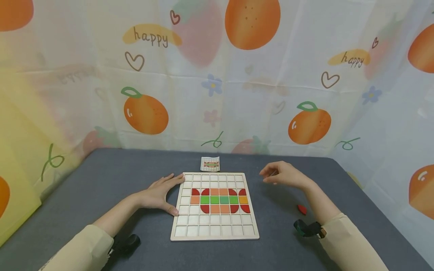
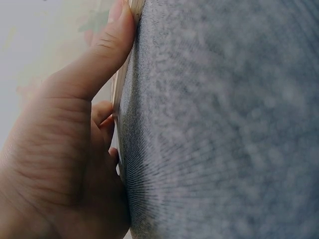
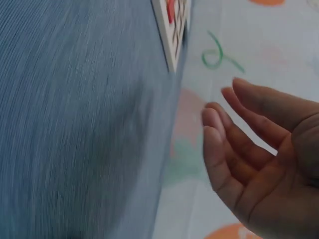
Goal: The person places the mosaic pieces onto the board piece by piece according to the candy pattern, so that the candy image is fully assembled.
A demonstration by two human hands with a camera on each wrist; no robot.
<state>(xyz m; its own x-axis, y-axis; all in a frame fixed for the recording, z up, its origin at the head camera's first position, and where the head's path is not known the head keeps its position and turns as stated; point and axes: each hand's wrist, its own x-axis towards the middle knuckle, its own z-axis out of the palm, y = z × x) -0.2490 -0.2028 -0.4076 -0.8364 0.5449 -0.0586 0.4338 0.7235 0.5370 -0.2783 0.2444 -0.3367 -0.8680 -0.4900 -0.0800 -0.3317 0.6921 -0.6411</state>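
Observation:
A white gridded puzzle board [image 1: 213, 227] lies on the dark table. Red, orange, green and teal pieces fill part of its middle rows. My left hand [image 1: 156, 194] rests spread along the board's left side, fingertips at the upper left corner and thumb [image 2: 107, 50] lower on the edge. To the right of the board my right hand [image 1: 285, 174] hovers over the table with loosely bent fingers. Nothing shows between those fingers [image 3: 214, 144] in the right wrist view. One loose red piece [image 1: 301, 209] with a curved side lies near the right forearm.
A small pattern card [image 1: 210, 164] stands just behind the board, printed with a similar coloured grid. Behind the grey table [image 1: 142, 160] hangs a fruit-patterned cloth [image 1: 190, 113]. Dark straps with cameras sit at both wrists, under the beige sleeves.

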